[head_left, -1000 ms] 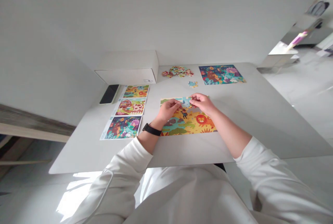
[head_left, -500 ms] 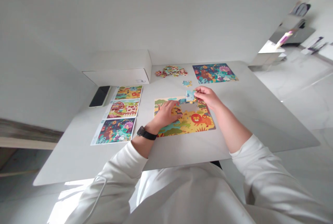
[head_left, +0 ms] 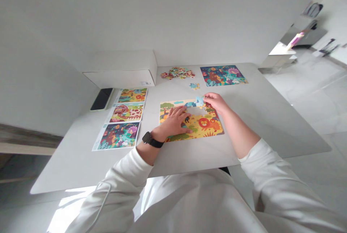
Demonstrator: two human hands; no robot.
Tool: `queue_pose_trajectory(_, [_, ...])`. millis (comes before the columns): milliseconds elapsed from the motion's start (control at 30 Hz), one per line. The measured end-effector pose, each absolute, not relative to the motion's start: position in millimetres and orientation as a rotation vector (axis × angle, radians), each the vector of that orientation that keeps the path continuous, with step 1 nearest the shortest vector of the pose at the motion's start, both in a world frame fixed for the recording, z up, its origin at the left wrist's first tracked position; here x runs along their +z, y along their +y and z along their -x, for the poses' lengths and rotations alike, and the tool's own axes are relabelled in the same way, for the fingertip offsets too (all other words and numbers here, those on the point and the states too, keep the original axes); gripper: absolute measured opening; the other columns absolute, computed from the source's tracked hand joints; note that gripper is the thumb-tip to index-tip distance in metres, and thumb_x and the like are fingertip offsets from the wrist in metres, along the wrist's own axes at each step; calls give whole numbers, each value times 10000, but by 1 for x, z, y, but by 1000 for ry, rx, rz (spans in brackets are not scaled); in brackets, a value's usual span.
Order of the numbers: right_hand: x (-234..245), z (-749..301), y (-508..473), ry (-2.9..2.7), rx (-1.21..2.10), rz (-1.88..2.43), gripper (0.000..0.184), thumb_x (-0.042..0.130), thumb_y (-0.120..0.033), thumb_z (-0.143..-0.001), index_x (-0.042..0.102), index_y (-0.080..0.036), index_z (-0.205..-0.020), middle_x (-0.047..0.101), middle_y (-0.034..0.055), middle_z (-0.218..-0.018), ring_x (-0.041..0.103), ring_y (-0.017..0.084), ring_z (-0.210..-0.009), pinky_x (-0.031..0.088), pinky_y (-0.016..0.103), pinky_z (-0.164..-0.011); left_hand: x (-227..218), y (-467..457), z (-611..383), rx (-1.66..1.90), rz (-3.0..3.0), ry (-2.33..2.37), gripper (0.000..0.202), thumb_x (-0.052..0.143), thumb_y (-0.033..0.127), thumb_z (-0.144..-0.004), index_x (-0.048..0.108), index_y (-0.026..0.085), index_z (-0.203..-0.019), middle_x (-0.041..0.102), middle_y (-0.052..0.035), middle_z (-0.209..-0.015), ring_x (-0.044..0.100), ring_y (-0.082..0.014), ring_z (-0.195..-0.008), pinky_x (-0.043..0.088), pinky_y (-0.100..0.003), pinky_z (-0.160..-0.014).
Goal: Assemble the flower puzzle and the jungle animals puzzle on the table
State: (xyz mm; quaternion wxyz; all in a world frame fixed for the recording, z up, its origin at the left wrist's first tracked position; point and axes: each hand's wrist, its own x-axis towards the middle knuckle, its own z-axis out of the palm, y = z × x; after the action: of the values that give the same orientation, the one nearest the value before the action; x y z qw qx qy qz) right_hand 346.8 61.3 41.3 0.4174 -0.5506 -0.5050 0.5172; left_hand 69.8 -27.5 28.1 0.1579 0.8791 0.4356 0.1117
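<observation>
A jigsaw puzzle [head_left: 173,138] with lions, trees and yellow ground lies in front of me, with a grey gap in its upper middle. My left hand [head_left: 177,120] rests on the puzzle's left half, fingers spread and holding nothing. My right hand [head_left: 216,102] pinches a light-blue puzzle piece [head_left: 200,101] by its right side, over the puzzle's top edge above the gap. Beyond the puzzle lies another loose blue and yellow piece [head_left: 194,86], apart from both hands. My fingers cover parts of the picture.
A heap of loose pieces [head_left: 177,73] lies near the wall. To its right is a dark-blue assembled puzzle [head_left: 223,75]. On the left are a sheet with three pictures [head_left: 119,136], a phone [head_left: 102,99] and a white box [head_left: 116,77] against the wall.
My right hand has moved the piece slightly right and down, against the puzzle's top edge. My left hand has stayed on the puzzle, its fingers shifted a little.
</observation>
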Motion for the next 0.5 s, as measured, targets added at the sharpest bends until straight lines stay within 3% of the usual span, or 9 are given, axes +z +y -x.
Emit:
queue_pose_trajectory(267, [38,-347,61,-1180,1348,1369,376,973,-404,-674,726,-204,-874,706,-10,-721,619,113,-594,437,199,-488,37,-29,-70,206,-2536,1305,841,766,744,-867,592,305,-1563,382,-125,-1778,275,-420,-1665,155,-714,-1355])
queue_pose_trajectory(500, [30,-343,63,-1202,1386,1281,417,977,-440,-641,735,-206,-886,703,-14,-739,623,118,-630,497,219,-565,32,-21,-57,176,-2563,1324,859,764,745,-866,577,299,-1576,369,-134,-1786,278,-414,-1668,155,-723,-1347])
